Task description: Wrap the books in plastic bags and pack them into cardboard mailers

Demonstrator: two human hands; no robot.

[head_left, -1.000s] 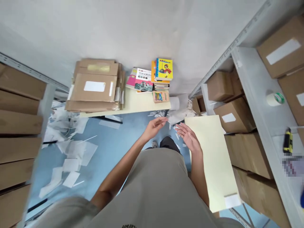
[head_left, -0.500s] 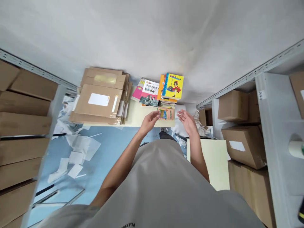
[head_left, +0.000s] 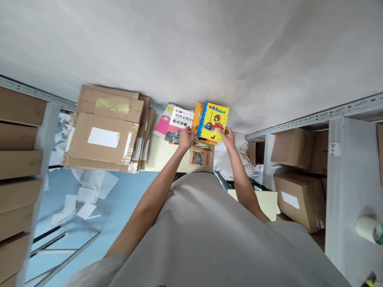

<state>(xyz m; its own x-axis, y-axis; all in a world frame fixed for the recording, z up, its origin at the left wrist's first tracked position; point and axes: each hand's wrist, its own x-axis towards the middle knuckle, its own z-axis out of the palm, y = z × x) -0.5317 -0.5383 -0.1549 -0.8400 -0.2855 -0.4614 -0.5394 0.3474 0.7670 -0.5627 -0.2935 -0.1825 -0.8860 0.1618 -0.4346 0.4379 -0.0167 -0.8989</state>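
A yellow book (head_left: 213, 121) with a cartoon figure in red tops a small stack, overlapping an orange book (head_left: 196, 119). My right hand (head_left: 228, 139) grips the yellow book at its lower right corner, thumb on the cover and fingers at the side edge. At the stack's lower left, my left hand (head_left: 186, 139) is curled against the orange book's edge; its fingertips are partly hidden. Left of it lie a white and pink book (head_left: 179, 122) with Chinese lettering and a pink and green book (head_left: 163, 121). Nearer me is a small pinkish booklet (head_left: 201, 156) with a colourful picture.
Flattened cardboard boxes (head_left: 104, 137) are piled on the left of the pale table (head_left: 158, 153). Shelves with brown cartons (head_left: 299, 197) flank both sides. Loose paper (head_left: 86, 195) litters the blue floor. A tape roll (head_left: 369, 229) is at far right.
Both hands have moved forward from above the small booklet to the book stack and closed on its sides. The camera view has shifted, so the cardboard pile appears farther left.
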